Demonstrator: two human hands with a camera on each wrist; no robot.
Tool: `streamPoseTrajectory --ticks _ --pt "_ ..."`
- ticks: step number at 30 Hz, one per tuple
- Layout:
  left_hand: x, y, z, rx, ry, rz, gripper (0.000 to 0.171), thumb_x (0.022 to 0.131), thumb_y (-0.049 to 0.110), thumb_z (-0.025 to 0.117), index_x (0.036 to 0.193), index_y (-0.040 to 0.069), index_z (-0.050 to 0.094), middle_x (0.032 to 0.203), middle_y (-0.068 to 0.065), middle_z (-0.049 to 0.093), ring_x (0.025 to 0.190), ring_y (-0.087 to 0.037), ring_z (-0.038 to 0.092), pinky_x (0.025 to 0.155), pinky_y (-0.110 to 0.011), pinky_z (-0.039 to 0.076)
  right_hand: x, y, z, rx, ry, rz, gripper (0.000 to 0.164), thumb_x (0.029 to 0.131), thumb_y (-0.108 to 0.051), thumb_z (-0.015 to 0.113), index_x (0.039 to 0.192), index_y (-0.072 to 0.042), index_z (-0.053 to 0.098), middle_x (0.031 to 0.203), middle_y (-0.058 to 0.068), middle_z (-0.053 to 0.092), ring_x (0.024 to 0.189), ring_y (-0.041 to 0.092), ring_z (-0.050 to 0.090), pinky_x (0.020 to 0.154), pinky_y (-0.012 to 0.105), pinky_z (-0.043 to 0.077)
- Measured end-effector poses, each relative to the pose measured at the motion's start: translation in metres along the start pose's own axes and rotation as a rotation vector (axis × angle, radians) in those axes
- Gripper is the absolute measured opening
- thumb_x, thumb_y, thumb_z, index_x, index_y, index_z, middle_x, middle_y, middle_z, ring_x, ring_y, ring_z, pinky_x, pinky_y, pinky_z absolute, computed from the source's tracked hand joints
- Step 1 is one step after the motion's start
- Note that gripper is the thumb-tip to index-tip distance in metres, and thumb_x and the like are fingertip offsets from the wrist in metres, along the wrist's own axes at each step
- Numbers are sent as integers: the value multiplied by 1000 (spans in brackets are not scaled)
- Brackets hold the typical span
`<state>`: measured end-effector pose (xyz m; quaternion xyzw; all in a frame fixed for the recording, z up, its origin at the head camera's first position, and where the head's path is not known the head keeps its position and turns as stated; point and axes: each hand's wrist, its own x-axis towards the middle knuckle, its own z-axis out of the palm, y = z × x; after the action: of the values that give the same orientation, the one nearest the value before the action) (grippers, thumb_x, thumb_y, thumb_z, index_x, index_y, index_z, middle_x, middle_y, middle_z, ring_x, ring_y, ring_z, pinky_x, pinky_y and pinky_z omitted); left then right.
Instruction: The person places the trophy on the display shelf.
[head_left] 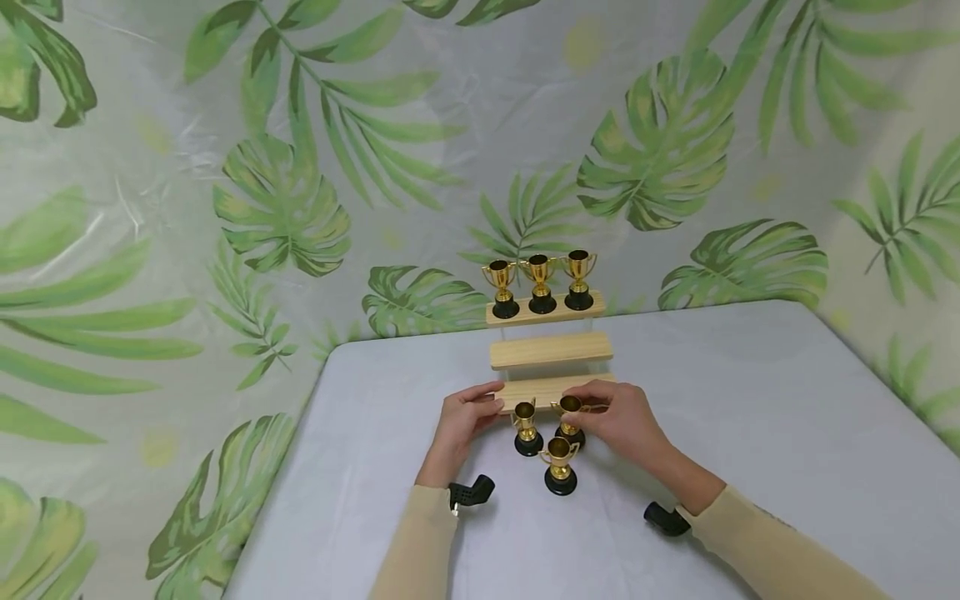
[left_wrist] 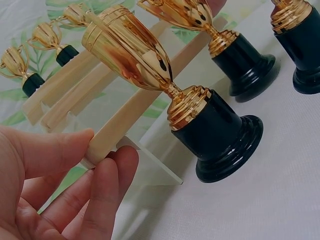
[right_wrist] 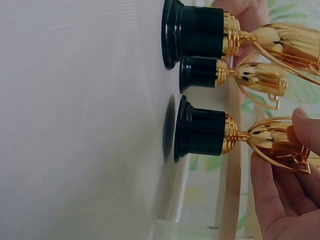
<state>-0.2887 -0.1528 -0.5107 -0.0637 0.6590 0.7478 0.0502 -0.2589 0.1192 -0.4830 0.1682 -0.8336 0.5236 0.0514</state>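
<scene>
My left hand (head_left: 463, 421) pinches the left end of the lowest wooden board (left_wrist: 122, 120) of a small three-step display stand, thumb above and fingers below. In front of that board my right hand (head_left: 626, 421) holds a small gold trophy cup (right_wrist: 270, 134) by its bowl, thumb on one side and fingers on the other. A gap shows between its black base (right_wrist: 202, 131) and its shadow on the table. Two similar trophies stand upright on the table: one on the left (head_left: 525, 425) by the left fingers, another nearer (head_left: 560, 477).
Three more gold trophies (head_left: 541, 275) stand in a row on the stand's top board (head_left: 525, 312). The middle board (head_left: 551, 350) is bare wood. A white cloth covers the table (head_left: 397, 400); a leaf-patterned curtain (head_left: 510, 108) hangs close behind the stand.
</scene>
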Motion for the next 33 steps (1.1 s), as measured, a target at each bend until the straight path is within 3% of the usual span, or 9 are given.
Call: streamPoseTrajectory --ticks 15,25,33 --pt "0 2 1 -2 3 -17 38 83 4 80 120 4 74 100 -7 71 82 -13 69 84 -35 58 -4 -8 -18 -42 -8 -44 38 81 -31 87 114 -16 77 106 -8 72 91 13 69 75 27 58" --pt "-1 2 1 -12 9 -21 36 83 4 81 118 5 75 100 -6 70 81 -13 69 80 -31 58 -3 -16 -24 -25 -5 -80 40 81 -27 87 116 -11 76 108 -2 73 90 15 70 74 25 59" --pt "1 2 1 -5 -1 -28 38 84 3 80 121 3 73 99 -6 71 82 -13 70 85 -36 58 0 -22 -26 -48 2 -107 40 82 -29 86 116 -11 76 103 -3 72 88 17 70 71 27 59"
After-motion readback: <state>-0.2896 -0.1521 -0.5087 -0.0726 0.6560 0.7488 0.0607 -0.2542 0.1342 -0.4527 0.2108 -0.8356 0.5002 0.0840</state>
